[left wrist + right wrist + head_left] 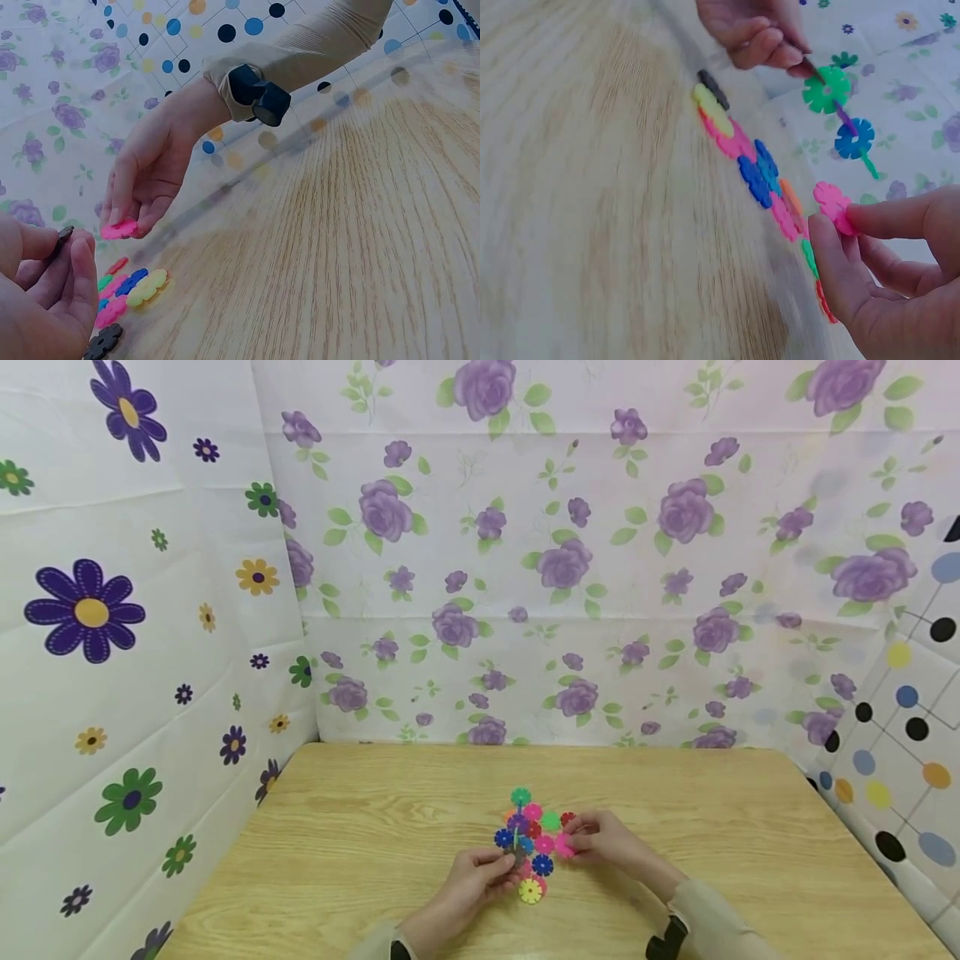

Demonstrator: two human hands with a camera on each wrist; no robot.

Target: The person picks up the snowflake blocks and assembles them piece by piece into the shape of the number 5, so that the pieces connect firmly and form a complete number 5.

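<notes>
My left hand (472,883) pinches a dark grey notched plastic disc (63,237) between thumb and fingers. That disc joins a chain of interlocked discs; in the right wrist view a green disc (826,90) and a blue disc (854,139) show along it, with a purple one edge-on between them. A single pink notched disc (831,204) is pinched by my right hand (603,843), apart from the chain. Loose discs lie on the table below and between both hands, among them a yellow disc (530,891) and a dark blue disc (542,865).
The wooden table (360,827) carries several more scattered discs, including a black disc (103,342) close to my left hand. Patterned cloth (487,610) hangs behind the table and at both sides.
</notes>
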